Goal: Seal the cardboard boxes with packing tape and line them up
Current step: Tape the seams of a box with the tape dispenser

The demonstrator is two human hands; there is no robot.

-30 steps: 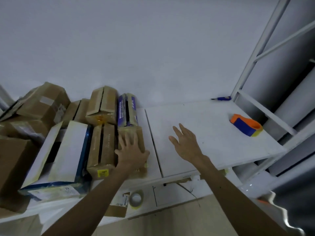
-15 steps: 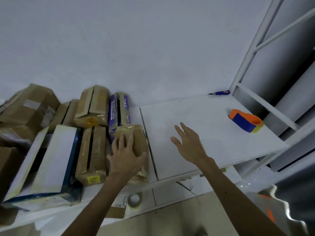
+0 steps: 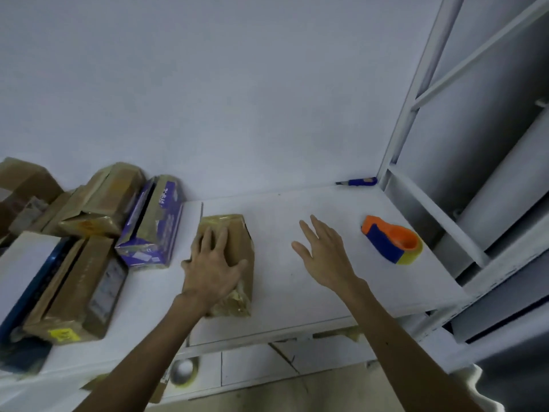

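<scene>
A small brown cardboard box (image 3: 237, 233), wrapped in glossy tape, lies lengthwise on the white table top (image 3: 297, 301). My left hand (image 3: 212, 269) lies over its top and grips it, thumb at the right edge and little finger at the left side. My right hand (image 3: 323, 257) hovers open over the bare table just right of the box, fingers spread. An orange and blue tape dispenser (image 3: 392, 242) sits further right, apart from both hands. Left of the box stands a purple box (image 3: 151, 230).
Several more boxes crowd the left: a long brown one with a yellow label (image 3: 74, 289), a white and blue one (image 3: 20, 272). A blue cutter (image 3: 356, 182) lies at the back wall. A white shelf frame (image 3: 416, 84) bounds the right. A tape roll (image 3: 182, 371) lies below the table edge.
My left hand has taken the small brown box out of the pile and moved it right onto the white table top. My right hand stays open beside it.
</scene>
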